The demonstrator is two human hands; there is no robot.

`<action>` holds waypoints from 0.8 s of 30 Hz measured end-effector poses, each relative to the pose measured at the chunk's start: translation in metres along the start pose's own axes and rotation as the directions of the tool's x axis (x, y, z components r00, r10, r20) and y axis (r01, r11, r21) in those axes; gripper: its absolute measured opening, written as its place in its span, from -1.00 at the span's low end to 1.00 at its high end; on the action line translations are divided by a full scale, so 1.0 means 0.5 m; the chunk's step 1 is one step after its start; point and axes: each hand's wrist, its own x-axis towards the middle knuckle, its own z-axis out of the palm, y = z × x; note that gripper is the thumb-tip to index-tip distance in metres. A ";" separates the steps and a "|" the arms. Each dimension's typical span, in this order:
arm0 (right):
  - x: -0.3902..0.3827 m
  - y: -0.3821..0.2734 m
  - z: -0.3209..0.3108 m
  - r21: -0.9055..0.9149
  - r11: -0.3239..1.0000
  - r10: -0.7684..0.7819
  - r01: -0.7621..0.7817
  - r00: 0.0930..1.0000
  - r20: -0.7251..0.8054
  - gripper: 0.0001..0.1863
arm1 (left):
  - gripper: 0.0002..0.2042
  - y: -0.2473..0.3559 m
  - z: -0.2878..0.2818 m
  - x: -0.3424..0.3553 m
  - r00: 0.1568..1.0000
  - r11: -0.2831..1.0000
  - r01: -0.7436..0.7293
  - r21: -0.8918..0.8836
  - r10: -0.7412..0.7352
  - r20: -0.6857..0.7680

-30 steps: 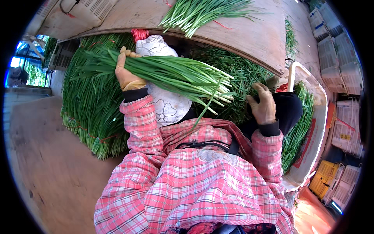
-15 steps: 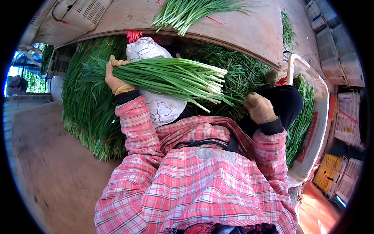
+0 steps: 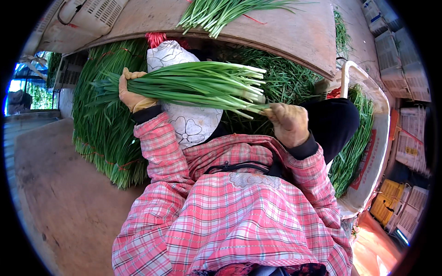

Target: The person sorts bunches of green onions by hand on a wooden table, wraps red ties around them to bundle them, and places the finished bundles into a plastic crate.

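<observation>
A bunch of chives [image 3: 193, 85] lies across in front of me, leaf tips to the left and pale stem ends to the right. My left hand [image 3: 133, 92], in a tan glove, is wrapped round the leafy part of the bunch. At the stem ends, my right hand [image 3: 290, 122], gloved alike, has its fingers pinched together on a lower stalk or leaf. A white cloth with flower outlines [image 3: 189, 129] covers my leg beneath the bunch.
Loose chives [image 3: 225, 14] lie on a wooden board [image 3: 294, 32] ahead. Tied chives [image 3: 106, 124] are stacked at left. Loose green leaves [image 3: 276, 78] lie under the board. A white crate [image 3: 380, 133] with greens stands at right; more crates [image 3: 407, 60] are beyond.
My right hand has moved left and slightly up from beside the bunch to its stem ends, and its fingers have closed there. The bunch and my left hand have shifted slightly left.
</observation>
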 end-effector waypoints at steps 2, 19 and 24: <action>-0.026 0.018 -0.036 0.312 0.926 0.260 -0.211 0.958 -0.122 -0.89 | -0.92 -0.008 0.009 -0.010 0.996 0.996 -0.065 0.058 0.068 -0.055; 0.152 -0.151 0.192 0.216 0.970 -0.146 0.111 0.978 0.151 -0.52 | -0.87 -0.058 0.057 -0.024 0.988 0.997 -0.048 0.055 0.039 0.152; 0.108 -0.112 0.104 0.310 0.950 -0.097 0.043 0.982 0.161 -0.54 | -0.77 -0.025 0.018 -0.009 0.984 1.000 0.019 -0.022 -0.015 0.176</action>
